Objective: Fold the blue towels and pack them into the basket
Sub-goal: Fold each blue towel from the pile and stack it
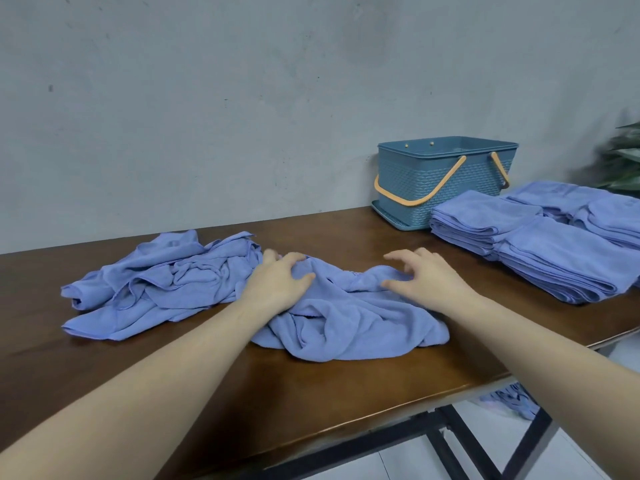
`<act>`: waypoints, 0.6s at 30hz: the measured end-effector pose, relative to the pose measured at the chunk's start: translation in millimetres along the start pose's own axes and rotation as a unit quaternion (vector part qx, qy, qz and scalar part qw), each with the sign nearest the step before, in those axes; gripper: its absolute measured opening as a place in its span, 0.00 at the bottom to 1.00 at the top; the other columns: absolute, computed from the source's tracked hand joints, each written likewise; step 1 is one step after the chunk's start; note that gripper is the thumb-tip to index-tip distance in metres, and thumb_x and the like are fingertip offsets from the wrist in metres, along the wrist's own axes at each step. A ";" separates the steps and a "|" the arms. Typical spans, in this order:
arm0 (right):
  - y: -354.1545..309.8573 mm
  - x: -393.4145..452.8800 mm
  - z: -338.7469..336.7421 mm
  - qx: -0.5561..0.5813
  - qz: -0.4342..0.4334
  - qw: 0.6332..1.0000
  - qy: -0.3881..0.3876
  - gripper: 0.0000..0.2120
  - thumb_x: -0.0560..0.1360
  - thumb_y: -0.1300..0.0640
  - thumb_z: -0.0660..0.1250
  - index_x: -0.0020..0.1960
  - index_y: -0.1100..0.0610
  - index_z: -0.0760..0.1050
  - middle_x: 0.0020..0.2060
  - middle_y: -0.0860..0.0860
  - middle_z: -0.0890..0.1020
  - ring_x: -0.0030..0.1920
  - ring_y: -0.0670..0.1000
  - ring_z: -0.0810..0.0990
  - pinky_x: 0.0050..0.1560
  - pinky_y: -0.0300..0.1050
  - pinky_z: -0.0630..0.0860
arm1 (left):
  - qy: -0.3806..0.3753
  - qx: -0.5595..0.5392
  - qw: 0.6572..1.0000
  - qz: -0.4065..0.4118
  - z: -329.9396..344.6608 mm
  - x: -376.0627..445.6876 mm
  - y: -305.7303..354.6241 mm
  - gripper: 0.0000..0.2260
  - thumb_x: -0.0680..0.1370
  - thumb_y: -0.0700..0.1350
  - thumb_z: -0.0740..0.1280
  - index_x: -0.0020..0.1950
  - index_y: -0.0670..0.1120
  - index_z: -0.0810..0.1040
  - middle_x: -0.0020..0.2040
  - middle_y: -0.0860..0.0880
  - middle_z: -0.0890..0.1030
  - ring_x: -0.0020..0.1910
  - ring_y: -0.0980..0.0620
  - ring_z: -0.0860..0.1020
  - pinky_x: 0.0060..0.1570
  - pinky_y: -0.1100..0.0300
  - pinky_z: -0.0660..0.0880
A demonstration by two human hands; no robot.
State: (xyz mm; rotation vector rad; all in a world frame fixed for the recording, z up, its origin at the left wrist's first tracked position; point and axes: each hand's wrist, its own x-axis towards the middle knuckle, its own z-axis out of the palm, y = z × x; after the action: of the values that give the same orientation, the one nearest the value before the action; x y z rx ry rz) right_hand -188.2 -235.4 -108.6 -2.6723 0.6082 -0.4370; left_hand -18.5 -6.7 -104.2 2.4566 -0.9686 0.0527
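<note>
Left hand (277,285) with fingers gripping a crumpled blue towel (346,320) on the bench (311,393), right hand (426,278) fingers spread, loosely curled over its far edge, basket (446,181) behind folded stacks (554,261).

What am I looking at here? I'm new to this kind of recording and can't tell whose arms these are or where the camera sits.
There is no machine here. One camera is worn on a person's head and looks forward and down, so the two bare arms reaching in from the bottom are that person's own.

The left hand and right hand both rest on a crumpled blue towel in the middle of a dark wooden table. The left hand's fingers curl into the cloth in a grip; the right hand's fingers are bent over it, and I cannot tell whether they hold it.

To the left lies a heap of unfolded towels. To the right are stacks of folded towels. Behind those stands a blue basket with orange handles.
</note>
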 end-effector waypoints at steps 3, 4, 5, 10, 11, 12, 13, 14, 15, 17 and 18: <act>-9.1 12.2 5.5 -0.009 -0.123 0.992 -0.026 0.12 0.74 0.44 0.69 0.56 0.35 0.71 0.62 0.40 0.72 0.66 0.52 0.69 0.67 0.56 0.68 | 0.014 0.070 0.995 0.071 7.6 4.0 -4.2 0.20 0.80 0.56 0.65 0.72 0.60 0.70 0.78 0.47 0.56 0.73 0.43 0.64 0.66 0.44 0.69; -12.4 14.6 5.6 -0.011 -0.138 0.989 -0.046 0.09 0.75 0.45 0.69 0.51 0.36 0.70 0.61 0.38 0.72 0.66 0.52 0.69 0.66 0.57 0.68 | -0.003 0.074 0.994 0.077 10.0 5.2 -6.1 0.19 0.80 0.57 0.64 0.72 0.61 0.70 0.79 0.48 0.56 0.73 0.44 0.64 0.66 0.44 0.69; -12.6 18.1 6.4 -0.015 -0.143 0.988 -0.062 0.08 0.75 0.46 0.69 0.48 0.37 0.70 0.59 0.36 0.73 0.66 0.51 0.70 0.66 0.57 0.68 | -0.024 0.074 0.994 0.071 11.3 6.3 -7.5 0.18 0.81 0.58 0.63 0.71 0.61 0.71 0.78 0.49 0.59 0.72 0.45 0.66 0.65 0.46 0.70; -5.1 25.5 5.0 0.006 -0.120 0.988 -0.093 0.10 0.76 0.56 0.68 0.47 0.41 0.73 0.51 0.38 0.80 0.51 0.42 0.78 0.57 0.51 0.75 | -0.017 0.044 0.997 0.066 10.4 12.0 -21.7 0.10 0.80 0.55 0.65 0.59 0.54 0.77 0.54 0.51 0.75 0.53 0.48 0.76 0.54 0.50 0.74; -3.4 26.1 4.2 0.017 -0.121 0.989 -0.078 0.11 0.77 0.59 0.66 0.47 0.42 0.73 0.50 0.39 0.80 0.47 0.40 0.77 0.53 0.49 0.75 | -0.002 0.041 0.996 0.084 8.9 12.5 -23.4 0.08 0.81 0.51 0.65 0.58 0.52 0.75 0.52 0.50 0.75 0.49 0.48 0.76 0.49 0.50 0.74; -2.3 26.1 2.7 0.028 -0.122 0.991 -0.053 0.12 0.77 0.61 0.65 0.47 0.43 0.73 0.49 0.40 0.80 0.44 0.39 0.76 0.50 0.48 0.74 | 0.016 0.043 0.994 0.103 7.7 13.4 -24.6 0.07 0.81 0.48 0.65 0.58 0.50 0.74 0.50 0.50 0.75 0.46 0.48 0.75 0.46 0.50 0.73; 0.0 28.0 1.8 0.043 -0.123 0.991 -0.023 0.12 0.76 0.62 0.64 0.47 0.44 0.73 0.49 0.42 0.80 0.44 0.39 0.76 0.49 0.47 0.74 | 0.037 0.043 0.991 0.123 6.1 14.3 -25.3 0.06 0.81 0.46 0.65 0.57 0.49 0.74 0.49 0.50 0.75 0.45 0.47 0.74 0.45 0.49 0.73; 2.0 30.4 0.3 0.058 -0.124 0.991 0.007 0.13 0.76 0.63 0.64 0.46 0.44 0.73 0.48 0.45 0.80 0.45 0.42 0.77 0.50 0.48 0.74 | 0.063 0.037 0.987 0.141 4.9 16.2 -26.8 0.06 0.81 0.44 0.65 0.57 0.49 0.74 0.49 0.50 0.76 0.46 0.47 0.75 0.45 0.48 0.73; 5.1 33.7 -1.3 0.071 -0.122 0.989 0.034 0.14 0.75 0.65 0.63 0.45 0.44 0.73 0.47 0.48 0.79 0.47 0.45 0.77 0.52 0.48 0.74 | 0.086 0.024 0.984 0.151 2.6 17.7 -27.5 0.06 0.81 0.44 0.65 0.57 0.50 0.74 0.49 0.51 0.76 0.47 0.47 0.75 0.45 0.47 0.73; 11.3 39.8 -4.6 0.086 -0.109 0.989 0.059 0.19 0.75 0.69 0.61 0.41 0.45 0.75 0.47 0.52 0.78 0.48 0.45 0.76 0.53 0.40 0.72 | 0.125 -0.011 0.979 0.158 -1.5 23.4 -30.7 0.05 0.81 0.43 0.64 0.56 0.50 0.76 0.49 0.52 0.76 0.48 0.49 0.76 0.46 0.48 0.74; 14.2 42.6 -6.6 0.085 -0.100 0.990 0.058 0.21 0.75 0.71 0.60 0.41 0.45 0.77 0.47 0.52 0.78 0.48 0.41 0.76 0.52 0.32 0.69 | 0.135 -0.024 0.978 0.155 -3.5 27.7 -32.6 0.05 0.81 0.43 0.64 0.56 0.51 0.76 0.49 0.53 0.76 0.48 0.49 0.76 0.46 0.48 0.74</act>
State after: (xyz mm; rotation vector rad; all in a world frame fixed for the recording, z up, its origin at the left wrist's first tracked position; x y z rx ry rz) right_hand -159.1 -268.9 -99.4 -2.5661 0.3174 -0.6717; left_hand 23.9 -2.1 -109.4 2.1614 -1.2015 0.4509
